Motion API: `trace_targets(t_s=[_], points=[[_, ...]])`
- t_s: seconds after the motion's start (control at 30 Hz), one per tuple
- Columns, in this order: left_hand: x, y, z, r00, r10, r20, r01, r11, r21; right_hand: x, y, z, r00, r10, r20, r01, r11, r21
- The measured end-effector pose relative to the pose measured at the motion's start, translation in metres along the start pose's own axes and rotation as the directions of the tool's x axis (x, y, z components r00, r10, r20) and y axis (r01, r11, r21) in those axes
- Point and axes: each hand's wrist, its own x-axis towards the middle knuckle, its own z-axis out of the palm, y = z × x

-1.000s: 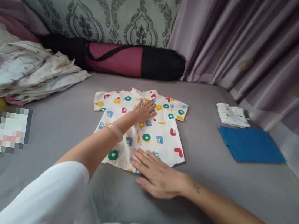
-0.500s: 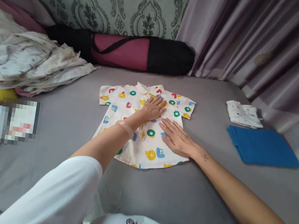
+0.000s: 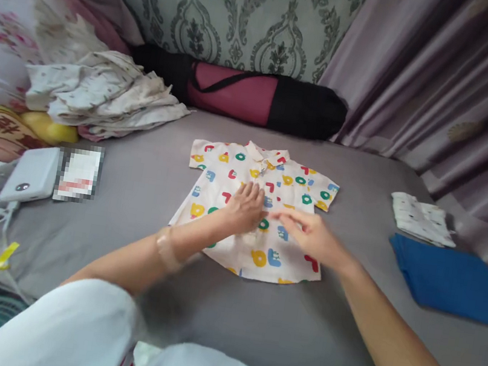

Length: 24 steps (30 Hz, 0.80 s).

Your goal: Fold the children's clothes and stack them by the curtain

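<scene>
Drawn down from nearer the collar, the left hand lies flat, fingers extended, on the shirt, spread collar-away on the sheet, the right hand just beside, its blurred fingers' grip indeterminable.

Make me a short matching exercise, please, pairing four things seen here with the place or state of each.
Things:
1. Letter-print shirt
2. Blue cloth
3. Black-and-maroon bag
4. White power bank

Places and states:
A. At the back, in front of the patterned wallpaper
B. At the left, with a cable plugged in
C. Spread out, under the left hand
D. Folded, at the right

Pairs: 1-C, 2-D, 3-A, 4-B
</scene>
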Motion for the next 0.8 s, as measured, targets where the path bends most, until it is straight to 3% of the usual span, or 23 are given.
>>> trace_targets(t_s=[0.07,0.17,0.27,0.37,0.53,0.8], points=[[-0.037,-0.014,-0.003,0.996,-0.065,0.061,0.064,0.998,0.020,0.050,0.016,0.011,0.991,-0.035,-0.128,0.022,0.994,-0.104],[-0.075,-0.035,0.002,0.977,-0.190,0.100,0.186,0.981,0.048,0.116,0.031,0.041,0.991,-0.132,-0.025,0.116,0.937,-0.329],[-0.093,-0.043,0.011,0.966,-0.244,0.088,0.242,0.970,0.036,0.153,0.034,0.068,0.996,-0.041,0.085,0.077,0.878,-0.472],[-0.102,-0.040,0.016,0.956,-0.280,0.085,0.280,0.960,0.013,0.162,0.035,0.081,0.993,0.021,0.112,0.040,0.855,-0.516],[-0.122,-0.036,0.009,0.943,-0.309,0.124,0.309,0.951,0.020,0.160,0.039,0.082,0.995,0.028,0.097,0.026,0.855,-0.518],[-0.177,-0.035,-0.005,0.941,-0.290,0.174,0.286,0.957,0.046,0.161,0.040,0.083,0.994,0.026,0.110,0.033,0.864,-0.503]])
